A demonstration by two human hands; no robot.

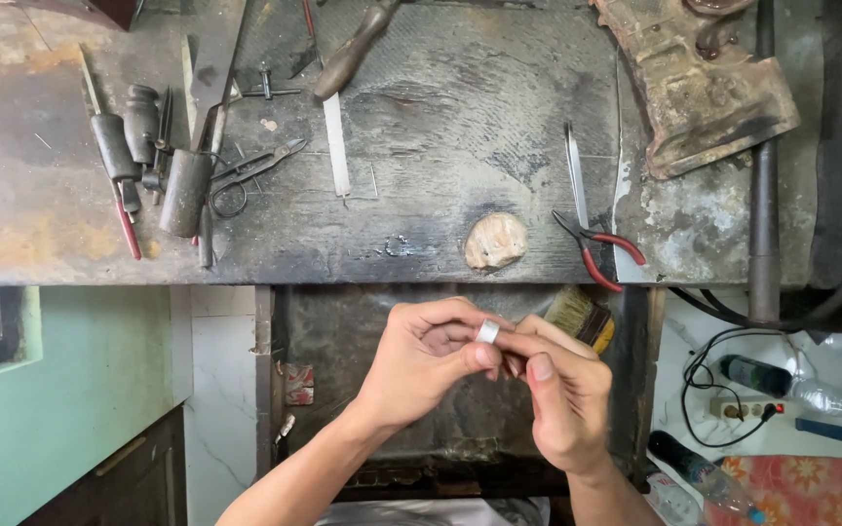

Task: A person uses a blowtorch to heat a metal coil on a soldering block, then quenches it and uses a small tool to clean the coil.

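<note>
Two hands, left hand (421, 365) and right hand (562, 394), together, fingertips pinched on one silver ring (487, 332).

Soft, even daylight fills the view, bright without being harsh. The brightest area sits at four o'clock, where the pale floor (830, 341) is nearly washed out. The dark workbench (421, 146) at twelve o'clock shows a dull sheen across its worn surface, with only short, faint shadows under the tools. The recess below the bench, at six o'clock, is dim. Focus is sharp through the centre; the left hand (421, 360) and right hand (562, 394) are crisp, without motion blur. Straight edges bow slightly toward the corners.
</note>
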